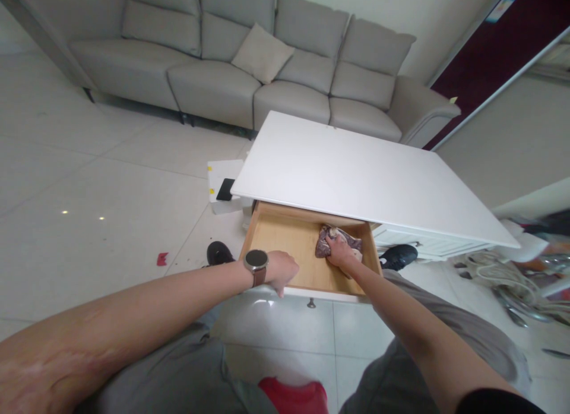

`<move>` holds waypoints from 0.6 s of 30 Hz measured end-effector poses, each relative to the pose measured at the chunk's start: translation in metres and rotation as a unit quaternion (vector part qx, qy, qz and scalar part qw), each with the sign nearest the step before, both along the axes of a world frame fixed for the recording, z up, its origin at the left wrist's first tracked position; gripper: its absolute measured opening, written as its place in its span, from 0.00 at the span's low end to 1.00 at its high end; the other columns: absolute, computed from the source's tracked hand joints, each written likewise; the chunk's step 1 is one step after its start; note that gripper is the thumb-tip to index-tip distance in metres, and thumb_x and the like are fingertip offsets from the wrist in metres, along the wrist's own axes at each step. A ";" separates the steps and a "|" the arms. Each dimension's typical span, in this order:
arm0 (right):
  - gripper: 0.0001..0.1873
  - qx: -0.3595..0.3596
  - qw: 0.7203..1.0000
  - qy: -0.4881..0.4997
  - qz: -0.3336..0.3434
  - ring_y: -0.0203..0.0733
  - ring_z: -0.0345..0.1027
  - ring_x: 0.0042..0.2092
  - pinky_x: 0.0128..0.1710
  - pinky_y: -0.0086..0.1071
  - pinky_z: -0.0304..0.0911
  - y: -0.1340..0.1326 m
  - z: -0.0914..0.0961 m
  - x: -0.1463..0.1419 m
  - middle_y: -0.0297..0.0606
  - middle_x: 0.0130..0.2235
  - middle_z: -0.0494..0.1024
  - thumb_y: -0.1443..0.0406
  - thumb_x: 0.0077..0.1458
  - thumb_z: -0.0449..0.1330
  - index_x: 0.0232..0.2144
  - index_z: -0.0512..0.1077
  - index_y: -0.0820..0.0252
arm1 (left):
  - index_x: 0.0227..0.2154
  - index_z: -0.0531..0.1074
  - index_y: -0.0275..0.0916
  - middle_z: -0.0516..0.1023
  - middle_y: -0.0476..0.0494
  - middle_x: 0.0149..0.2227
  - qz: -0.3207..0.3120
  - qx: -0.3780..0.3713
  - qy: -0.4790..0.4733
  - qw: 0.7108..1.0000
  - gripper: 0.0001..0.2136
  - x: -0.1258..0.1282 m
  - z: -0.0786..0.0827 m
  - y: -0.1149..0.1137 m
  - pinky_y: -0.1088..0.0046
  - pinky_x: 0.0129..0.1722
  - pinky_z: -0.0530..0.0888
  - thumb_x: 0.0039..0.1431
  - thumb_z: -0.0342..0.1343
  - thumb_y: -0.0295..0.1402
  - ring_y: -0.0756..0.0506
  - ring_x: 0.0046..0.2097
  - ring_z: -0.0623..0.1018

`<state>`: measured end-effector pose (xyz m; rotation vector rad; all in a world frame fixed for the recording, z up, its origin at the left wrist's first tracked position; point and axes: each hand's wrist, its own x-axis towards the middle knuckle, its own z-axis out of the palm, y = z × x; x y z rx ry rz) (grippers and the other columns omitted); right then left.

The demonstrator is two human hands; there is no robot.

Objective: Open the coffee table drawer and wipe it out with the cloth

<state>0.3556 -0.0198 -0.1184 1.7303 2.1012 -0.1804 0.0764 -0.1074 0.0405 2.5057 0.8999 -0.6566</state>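
Note:
A wooden drawer (285, 239) stands pulled out from a white coffee table (356, 170). My left hand (281, 270), with a watch (256, 260) on its wrist, is closed over the left part of the drawer's front edge, thumb on the outer side. Inside the drawer, toward its right end, lies a crumpled brown and white patterned cloth (326, 234). My right hand (341, 251) presses down on this cloth with its fingers bunched around it. Below the edge, a small metal knob (311, 303) shows on the drawer's front.
Behind the table runs a grey sofa (214, 87) with a beige cushion (262, 53). A white box (225, 170) with a dark flat item is left of the table. Cables (503, 277) and clutter lie on the right floor. A red stool (294, 395) is below me.

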 end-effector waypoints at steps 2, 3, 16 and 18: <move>0.40 0.002 1.000 0.001 -0.002 0.55 0.72 0.53 0.53 0.44 0.66 0.000 -0.001 0.000 0.59 0.65 0.61 0.60 0.61 0.63 0.72 0.58 0.52 | 0.34 0.87 0.37 0.86 0.33 0.35 0.000 -0.001 -0.001 1.000 0.13 0.000 0.000 0.000 0.67 0.41 0.78 0.49 0.76 0.39 0.38 0.40 0.85; 0.40 0.003 1.000 0.001 -0.002 0.55 0.72 0.53 0.53 0.44 0.66 0.000 -0.002 0.001 0.58 0.65 0.62 0.60 0.61 0.64 0.72 0.58 0.52 | 0.34 0.87 0.37 0.86 0.33 0.35 0.001 0.000 -0.002 1.000 0.13 0.000 -0.001 0.000 0.67 0.40 0.78 0.49 0.76 0.39 0.38 0.40 0.85; 0.41 0.013 0.999 0.037 -0.032 0.60 0.72 0.54 0.54 0.47 0.66 -0.002 -0.004 -0.001 0.61 0.65 0.61 0.60 0.60 0.64 0.73 0.59 0.54 | 0.32 0.87 0.38 0.86 0.34 0.35 0.006 0.005 -0.012 1.000 0.10 0.000 0.001 0.000 0.68 0.38 0.76 0.46 0.77 0.35 0.38 0.40 0.85; 0.38 0.026 0.997 0.058 -0.051 0.61 0.72 0.55 0.54 0.46 0.66 -0.003 -0.003 -0.003 0.61 0.65 0.63 0.61 0.61 0.63 0.72 0.61 0.55 | 0.32 0.86 0.38 0.86 0.35 0.34 0.008 0.010 -0.014 1.000 0.11 0.000 0.000 -0.001 0.69 0.38 0.76 0.45 0.77 0.35 0.39 0.40 0.85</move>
